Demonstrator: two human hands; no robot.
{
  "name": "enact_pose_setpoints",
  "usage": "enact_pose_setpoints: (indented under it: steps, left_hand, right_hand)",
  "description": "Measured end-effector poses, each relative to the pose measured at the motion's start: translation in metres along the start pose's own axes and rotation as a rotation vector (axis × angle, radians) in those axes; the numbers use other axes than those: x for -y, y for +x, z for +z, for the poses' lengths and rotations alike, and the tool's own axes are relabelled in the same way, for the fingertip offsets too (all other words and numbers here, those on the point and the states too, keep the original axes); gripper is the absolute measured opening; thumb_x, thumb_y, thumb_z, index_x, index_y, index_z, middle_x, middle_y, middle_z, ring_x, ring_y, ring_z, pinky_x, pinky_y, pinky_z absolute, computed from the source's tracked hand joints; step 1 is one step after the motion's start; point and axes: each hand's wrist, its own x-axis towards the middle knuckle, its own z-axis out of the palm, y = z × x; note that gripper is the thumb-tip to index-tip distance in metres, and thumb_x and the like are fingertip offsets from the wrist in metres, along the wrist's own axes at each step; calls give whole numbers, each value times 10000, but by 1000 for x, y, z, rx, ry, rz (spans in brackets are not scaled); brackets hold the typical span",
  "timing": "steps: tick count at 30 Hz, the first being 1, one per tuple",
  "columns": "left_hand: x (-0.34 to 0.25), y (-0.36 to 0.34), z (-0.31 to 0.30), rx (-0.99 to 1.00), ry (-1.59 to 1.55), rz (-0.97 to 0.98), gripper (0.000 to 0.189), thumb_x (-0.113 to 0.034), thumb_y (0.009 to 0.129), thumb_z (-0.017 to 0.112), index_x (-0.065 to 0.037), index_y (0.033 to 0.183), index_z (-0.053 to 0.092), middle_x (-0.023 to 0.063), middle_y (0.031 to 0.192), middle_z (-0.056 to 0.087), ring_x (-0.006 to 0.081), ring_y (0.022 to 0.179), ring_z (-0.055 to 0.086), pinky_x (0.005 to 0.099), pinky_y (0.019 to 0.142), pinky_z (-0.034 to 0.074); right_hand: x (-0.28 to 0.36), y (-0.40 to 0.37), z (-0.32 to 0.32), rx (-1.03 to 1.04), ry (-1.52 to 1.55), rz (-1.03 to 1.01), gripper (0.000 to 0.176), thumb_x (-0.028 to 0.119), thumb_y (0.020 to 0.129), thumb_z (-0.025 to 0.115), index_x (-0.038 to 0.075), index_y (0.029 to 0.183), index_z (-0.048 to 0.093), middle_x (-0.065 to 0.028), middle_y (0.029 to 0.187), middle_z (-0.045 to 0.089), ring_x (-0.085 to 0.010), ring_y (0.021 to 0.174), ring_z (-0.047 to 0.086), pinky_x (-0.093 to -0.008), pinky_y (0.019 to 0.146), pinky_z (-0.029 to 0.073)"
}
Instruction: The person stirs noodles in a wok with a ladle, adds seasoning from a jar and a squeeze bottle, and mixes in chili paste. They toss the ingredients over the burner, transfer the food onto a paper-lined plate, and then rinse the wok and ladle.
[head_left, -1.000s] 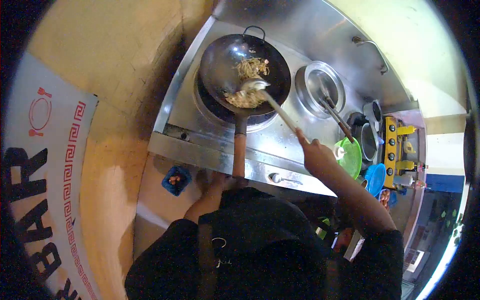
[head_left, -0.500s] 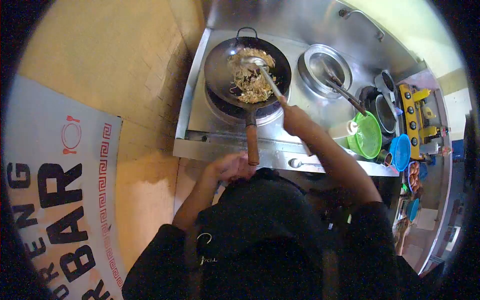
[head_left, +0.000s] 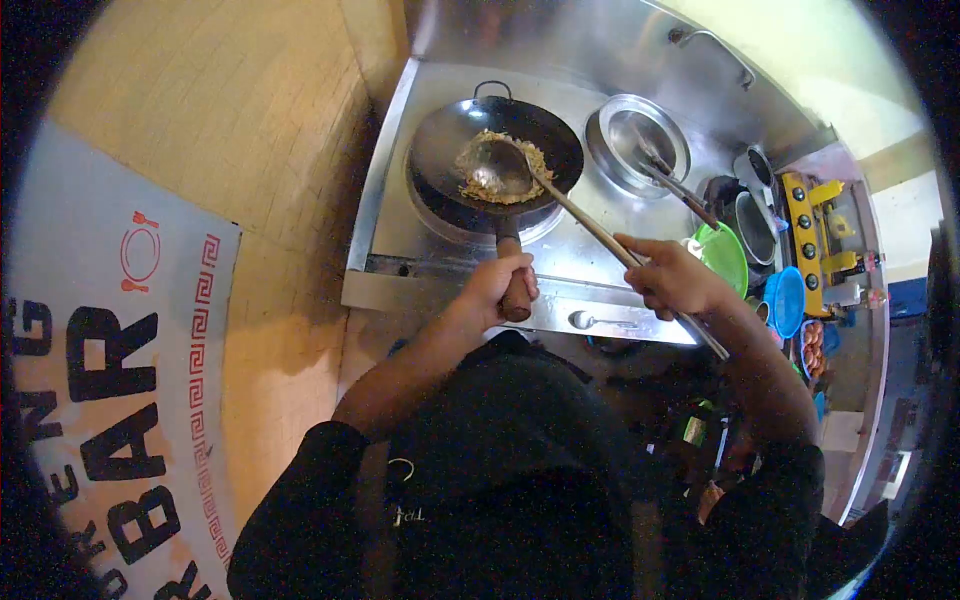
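A dark wok sits on the burner with fried noodles heaped in its middle. My left hand is closed round the wok's wooden handle. In my right hand is the long handle of a metal ladle, gripped between bent fingers, its end sticking out past the hand. The ladle's round bowl lies over the noodles and hides part of them.
Right of the wok stands a round metal pot with a utensil in it. Further right are a green basin, a blue basin and a yellow stove. A spoon lies on the steel front ledge.
My left hand has come up onto the wok handle and closed round it. My right hand has moved right and down, and the ladle's bowl now covers the middle of the noodles.
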Motion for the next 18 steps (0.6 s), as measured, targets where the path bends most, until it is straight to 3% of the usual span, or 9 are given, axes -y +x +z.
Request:
enact_pose_setpoints:
  steps: [2, 3, 4, 6, 10, 12, 13, 14, 18]
  left_hand:
    - [1, 15, -11, 20, -4, -56, 149, -141, 842, 558, -72, 728, 489, 22, 603, 493, 142, 525, 495, 285, 481, 464]
    - [6, 18, -16, 29, -34, -23, 137, -139, 841, 559, -68, 744, 493, 25, 627, 508, 141, 527, 504, 292, 493, 479]
    - [7, 22, -23, 29, -34, -21, 137, -139, 841, 559, -68, 744, 493, 25, 627, 508, 141, 527, 504, 292, 493, 479]
    - [5, 22, -32, 14, 44, -36, 149, -187, 862, 567, -77, 786, 502, 29, 659, 524, 144, 535, 518, 310, 513, 495]
    - [1, 27, -52, -39, 0, -28, 192, -230, 874, 580, -62, 825, 502, 47, 644, 516, 175, 525, 520, 330, 524, 493]
    - [-4, 29, -71, 9, -17, -129, 194, -296, 891, 561, -113, 870, 500, 11, 665, 529, 147, 529, 523, 324, 499, 492]
    - [-10, 30, -82, 20, 70, -153, 170, -264, 889, 561, -107, 866, 499, 8, 663, 530, 146, 531, 524, 314, 496, 482]
    - [-2, 22, -79, 15, 66, -161, 170, -264, 889, 561, -107, 866, 499, 8, 663, 530, 146, 531, 524, 314, 496, 482]
    - [11, -22, 2, -12, -20, -28, 143, -207, 873, 557, -87, 809, 512, 20, 644, 525, 154, 515, 514, 295, 499, 468]
  right_hand:
    - [2, -9, 0, 69, 0, 79, 578, 128, 843, 544, 100, 1383, 340, 22, 568, 430, -90, 403, 405, -247, 358, 375]
    - [-2, -7, 5, 32, -247, 49, 549, 106, 841, 509, 81, 1368, 359, -58, 591, 524, -167, 444, 509, -313, 399, 432]
    - [-13, 5, 11, 32, -249, 48, 549, 106, 841, 509, 81, 1368, 359, -58, 591, 524, -167, 444, 509, -313, 399, 432]
    - [-52, 46, 29, -236, -1015, -150, 659, 37, 791, 462, 92, 1411, 249, -275, 806, 600, -423, 721, 602, -492, 677, 475]
    - [-71, 169, 53, -389, -761, -165, 710, 17, 751, 456, 67, 1410, 196, -262, 797, 610, -418, 700, 603, -489, 668, 484]
    - [-48, 149, 74, -285, -741, -122, 726, 33, 754, 478, 60, 1412, 172, -263, 808, 612, -414, 711, 610, -487, 660, 486]
    - [-35, 113, 81, -171, -893, -104, 640, 64, 829, 430, 40, 1409, 159, -264, 842, 618, -399, 759, 631, -492, 679, 512]
    - [-23, 77, 85, -116, -965, -74, 666, 71, 830, 436, 49, 1421, 127, -275, 871, 610, -404, 770, 628, -496, 693, 509]
    - [-53, 76, 55, -255, -857, -19, 723, 68, 762, 519, 72, 1417, 213, -278, 854, 612, -417, 802, 617, -490, 713, 476]
